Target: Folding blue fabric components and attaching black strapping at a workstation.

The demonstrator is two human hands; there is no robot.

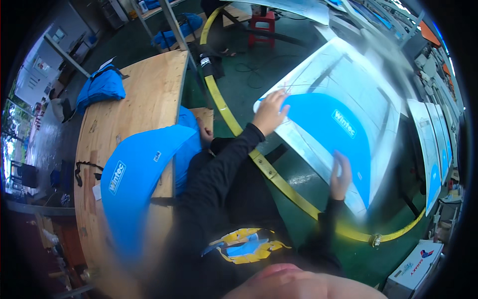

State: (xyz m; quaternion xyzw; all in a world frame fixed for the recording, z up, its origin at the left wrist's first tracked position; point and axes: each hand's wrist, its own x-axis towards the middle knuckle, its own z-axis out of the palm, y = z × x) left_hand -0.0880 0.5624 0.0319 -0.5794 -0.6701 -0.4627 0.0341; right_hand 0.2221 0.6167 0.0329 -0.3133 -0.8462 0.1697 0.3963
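Worker at a flat white board [338, 65], both hands out over a crescent-shaped blue panel [323, 119], apparently fabric. Panel lies on the board, curved edge toward the far side, white printed label about midway along it, small pale tag mark nearer its lower point.

Left hand [269, 113]: at the panel's upper-left tip, palm down, fingers reaching over the edge. Can't tell whether it pinches the cloth or just rests there. Right hand [341, 178]: at the panel's near edge, toward the lower end, motion-blurred; fingers extended, nothing seen in grasp. Contact with panel unclear.

Black long sleeves [204, 192] on both arms; yellow and blue print [249, 246] on the dark top.

A curved yellow rail [224, 109] runs between worker and board, above a green floor [303, 174].

Worker's left: plywood table [149, 84] with a second blue panel [137, 164], also curved and labelled, its right side overhanging the table edge. Blue bundle [102, 87] at the table's far-left corner; black strap [78, 172] near the left edge.

Beyond the rail, a red stool [261, 27]. Far right, a row of white boards [420, 119] bearing blue pieces; white carton [413, 271] lower right.
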